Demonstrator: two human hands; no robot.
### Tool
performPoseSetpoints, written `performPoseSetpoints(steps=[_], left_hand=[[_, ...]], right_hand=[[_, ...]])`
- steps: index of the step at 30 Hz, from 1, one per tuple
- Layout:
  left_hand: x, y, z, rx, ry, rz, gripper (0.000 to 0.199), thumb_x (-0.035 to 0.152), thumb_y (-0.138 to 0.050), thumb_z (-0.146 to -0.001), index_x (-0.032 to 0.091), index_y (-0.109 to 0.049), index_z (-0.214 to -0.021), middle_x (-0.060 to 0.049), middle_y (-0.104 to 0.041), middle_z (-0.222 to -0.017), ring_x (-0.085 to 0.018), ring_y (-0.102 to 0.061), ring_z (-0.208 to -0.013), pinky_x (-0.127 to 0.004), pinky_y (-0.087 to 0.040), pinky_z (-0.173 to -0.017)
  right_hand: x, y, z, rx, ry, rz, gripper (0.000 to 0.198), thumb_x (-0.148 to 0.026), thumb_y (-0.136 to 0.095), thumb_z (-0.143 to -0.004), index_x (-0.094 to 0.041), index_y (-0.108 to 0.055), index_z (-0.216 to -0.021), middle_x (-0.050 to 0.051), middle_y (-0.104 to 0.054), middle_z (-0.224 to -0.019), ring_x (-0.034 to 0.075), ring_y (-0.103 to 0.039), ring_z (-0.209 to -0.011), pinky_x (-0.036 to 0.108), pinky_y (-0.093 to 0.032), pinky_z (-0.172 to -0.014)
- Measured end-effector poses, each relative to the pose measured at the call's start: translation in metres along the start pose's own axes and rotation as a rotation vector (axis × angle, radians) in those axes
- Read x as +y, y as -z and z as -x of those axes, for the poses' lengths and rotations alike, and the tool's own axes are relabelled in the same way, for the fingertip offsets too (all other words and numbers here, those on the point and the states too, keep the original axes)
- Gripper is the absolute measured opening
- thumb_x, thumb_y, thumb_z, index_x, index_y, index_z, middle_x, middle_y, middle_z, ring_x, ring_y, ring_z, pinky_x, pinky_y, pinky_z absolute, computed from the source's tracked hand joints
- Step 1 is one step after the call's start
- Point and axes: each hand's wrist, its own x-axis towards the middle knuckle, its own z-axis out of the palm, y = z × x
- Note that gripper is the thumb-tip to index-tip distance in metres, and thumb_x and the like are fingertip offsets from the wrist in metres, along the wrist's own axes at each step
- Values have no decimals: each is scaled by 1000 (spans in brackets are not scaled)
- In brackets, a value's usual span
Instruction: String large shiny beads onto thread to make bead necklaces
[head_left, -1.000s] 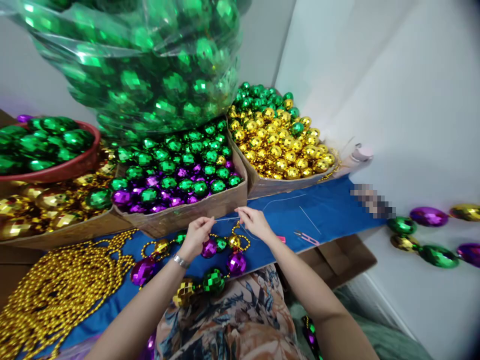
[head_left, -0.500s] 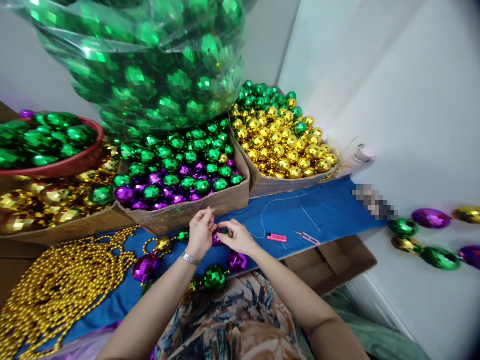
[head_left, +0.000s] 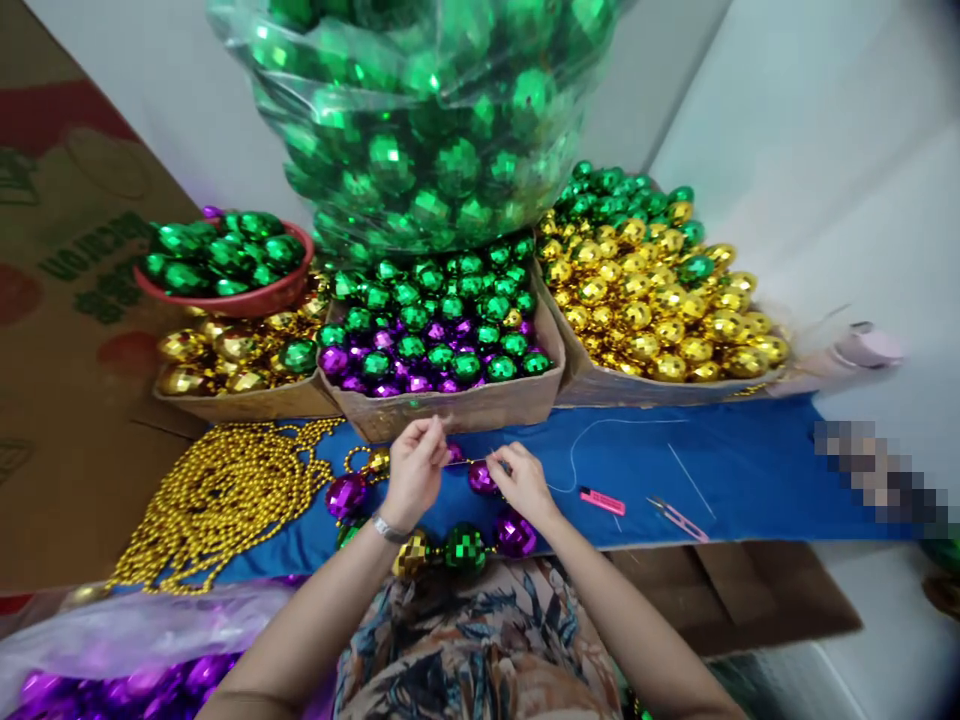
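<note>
Head view shows the left hand [head_left: 416, 472] and right hand [head_left: 520, 486] over a blue cloth [head_left: 757, 465], each pinching a thin thread [head_left: 466, 462] that spans the gap between them. Below them, a garland of purple, green and gold faceted balls [head_left: 465, 547] curves along the cloth's near edge. Gold bead strands [head_left: 217, 500] lie heaped leftward; pink-handled snips [head_left: 679, 519] lie rightward. Just beyond the hands stands a cardboard box [head_left: 450, 412] of green and purple balls.

Craft workshop, boxes [head_left: 499, 408] of shiny balls [head_left: 649, 300], ball garland [head_left: 466, 548] on blue-covered worktable [head_left: 630, 460], snips [head_left: 681, 520]
</note>
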Motion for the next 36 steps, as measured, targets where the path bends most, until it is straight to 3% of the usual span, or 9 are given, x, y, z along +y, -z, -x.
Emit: performPoseSetpoints(steps=[6,9,12,15,18,21,26,30,36], left_hand=[[44,121,-25,410,-256,-709,38,56,-60,-75,18,-54,-79,5,-45,-59,-8,-37,-47,-22,-31,-47],[52,161,-50,467,-259,-901,37,53,-61,-71,17,-58,-74,1,-52,-61,-12,-43,-52,-26,-35,-52],[52,172,-69,392,-238,-1095,29,46,-66,-65,18,-61,-64,-2,-56,-59,-20,-51,-62,-33,-41,-65],[46,158,-65,274,-269,-1213,23,41,-68,-64,19,-63,-66,-9,-64,-76,-30,-57,-87,-41,-42,-84],[33,121,-34,175,-396,-1234,27,42,-64,-73,18,-67,-83,-15,-64,-102,-33,-51,-109,-47,-34,-98],[9,72,1,38,-364,-1065,27,44,-63,-78,19,-69,-83,-12,-63,-92,-30,-53,-100,-44,-37,-94],[-38,11,11,-215,-49,-798,37,52,-62,-78,18,-71,-67,-5,-66,-68,-19,-58,-68,-30,-45,-65],[-49,-3,2,-191,78,-592,40,55,-69,-70,14,-69,-69,-4,-66,-63,-15,-55,-57,-26,-42,-54],[-33,-7,7,-155,119,-377,38,51,-71,-70,15,-66,-78,-9,-72,-80,-18,-65,-75,-30,-49,-73]], right_hand=[[4,8,-1,67,-51,9,22,-25,-55,-86,-19,-61,-67,-1,-50,-65,13,-50,-60,24,-36,-61],[2,5,1,80,-59,25,20,-24,-57,-85,-20,-62,-66,-2,-51,-65,11,-50,-59,23,-37,-61],[0,2,2,93,-50,51,21,-24,-58,-85,-20,-63,-65,-2,-51,-66,11,-50,-59,22,-38,-62],[-1,1,3,104,-33,73,20,-23,-58,-85,-20,-63,-67,-2,-52,-67,11,-52,-61,22,-39,-65],[-3,1,5,104,-15,87,19,-23,-58,-86,-20,-64,-69,-1,-52,-67,12,-53,-63,22,-40,-67],[-6,-1,8,90,17,101,18,-23,-57,-87,-20,-65,-71,-1,-52,-68,12,-53,-65,23,-41,-67],[-12,-7,14,51,100,147,21,-21,-53,-89,-19,-63,-70,2,-54,-71,15,-55,-72,25,-41,-71],[-14,-10,19,43,125,164,22,-20,-54,-89,-19,-64,-70,3,-55,-73,16,-54,-73,26,-42,-73],[-20,19,14,-14,32,10,23,-29,-52,-94,-20,-69,-82,0,-59,-70,12,-57,-68,21,-41,-66]])
